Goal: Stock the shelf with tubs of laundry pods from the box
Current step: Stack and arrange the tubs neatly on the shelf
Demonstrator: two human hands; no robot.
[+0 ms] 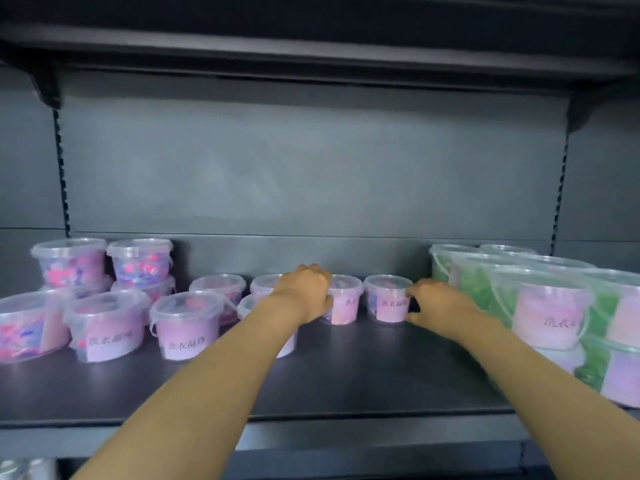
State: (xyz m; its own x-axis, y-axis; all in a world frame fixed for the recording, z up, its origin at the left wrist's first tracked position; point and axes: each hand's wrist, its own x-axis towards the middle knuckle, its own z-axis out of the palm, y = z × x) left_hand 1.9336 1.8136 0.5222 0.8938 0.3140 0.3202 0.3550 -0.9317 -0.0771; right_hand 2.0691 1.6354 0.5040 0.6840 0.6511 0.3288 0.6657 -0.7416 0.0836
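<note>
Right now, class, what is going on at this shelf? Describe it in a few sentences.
A person is stocking the shelf with tubs of laundry pods. Both arms reach to the back row: the left hand grips a small tub, and the right hand holds the next tub to its right. More pink tubs stand on the left, some stacked; green tubs are stacked on the right. No box is in view.

Both bare arms reach straight ahead.
The left hand [304, 289] curls its fingers round the left tub [344, 306]. The right hand [438, 301] pinches the side of the right tub [386, 303], near the back edge of the shelf [346, 375].
</note>
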